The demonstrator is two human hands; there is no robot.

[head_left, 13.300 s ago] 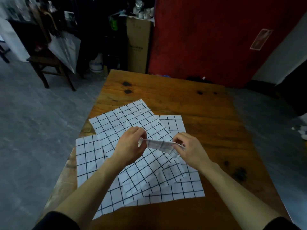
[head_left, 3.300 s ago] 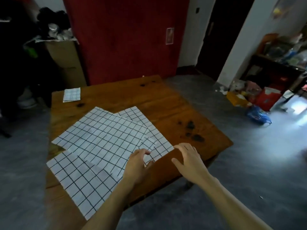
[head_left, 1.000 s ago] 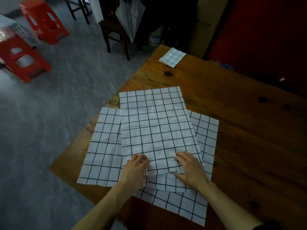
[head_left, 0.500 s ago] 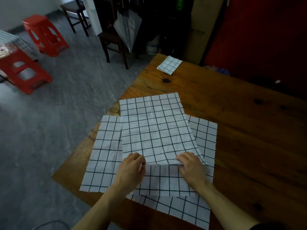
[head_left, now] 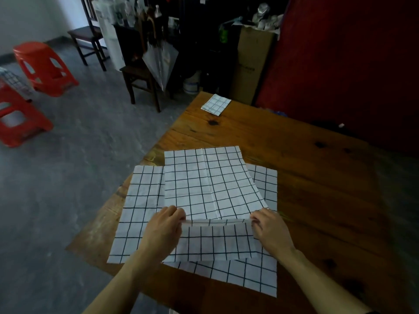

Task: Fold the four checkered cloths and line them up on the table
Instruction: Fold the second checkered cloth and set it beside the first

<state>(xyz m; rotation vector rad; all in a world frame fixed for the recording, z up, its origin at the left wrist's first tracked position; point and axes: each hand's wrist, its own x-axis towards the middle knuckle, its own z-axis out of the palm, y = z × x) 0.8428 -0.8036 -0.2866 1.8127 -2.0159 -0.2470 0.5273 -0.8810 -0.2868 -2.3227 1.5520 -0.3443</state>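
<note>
Three white cloths with a black grid lie stacked at the near left of the wooden table (head_left: 317, 177). The top checkered cloth (head_left: 210, 184) has its near edge lifted. My left hand (head_left: 165, 230) pinches its near left corner and my right hand (head_left: 272, 230) pinches its near right corner. Under it lie a second cloth (head_left: 140, 207), showing at the left, and a third cloth (head_left: 249, 275), showing at the near right. A small folded checkered cloth (head_left: 216, 104) rests flat at the table's far left corner.
Left of the table, grey floor holds two red plastic stools (head_left: 43, 66) and two dark wooden chairs (head_left: 140, 80). A folded umbrella (head_left: 161, 60) leans on the nearer chair. A cardboard box (head_left: 254, 62) and a red wall (head_left: 351, 64) stand behind the table.
Both hands have moved apart to the top cloth's near corners and lifted its near edge off the cloth below. The folded cloth at the far corner has not moved.
</note>
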